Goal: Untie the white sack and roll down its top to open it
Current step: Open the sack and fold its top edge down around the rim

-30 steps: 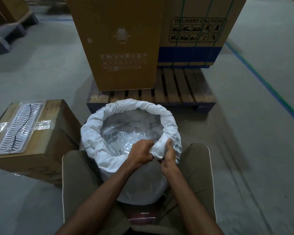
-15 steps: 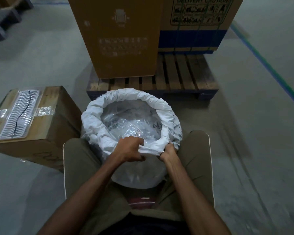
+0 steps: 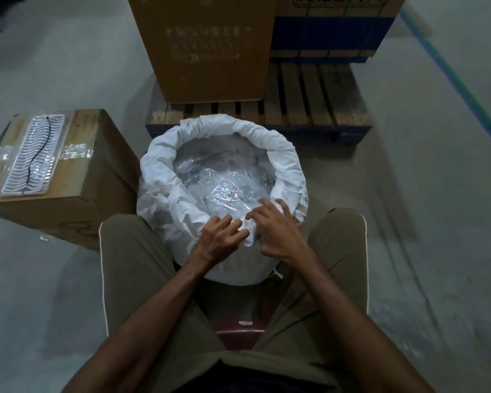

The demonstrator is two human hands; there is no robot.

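The white sack (image 3: 159,165) stands on the floor between my knees, its mouth open and its top rolled down into a thick rim all around. Inside lies a crumpled clear plastic liner (image 3: 224,180) with black markings. My left hand (image 3: 220,239) rests on the near part of the rim with its fingers spread and loose. My right hand (image 3: 274,231) hovers just right of it over the same stretch of rim, fingers apart, holding nothing. What lies under the liner is hidden.
A taped cardboard box (image 3: 77,177) with a clear blister pack (image 3: 31,157) on top sits close on the left. A wooden pallet (image 3: 309,106) behind the sack carries a tall brown carton (image 3: 204,43) and a blue-banded carton (image 3: 329,26). A coloured line (image 3: 462,86) crosses the grey floor on the right.
Both hands gripped the near rim and pushed it down; now they have let go and their fingers have spread. The view has tipped further down.
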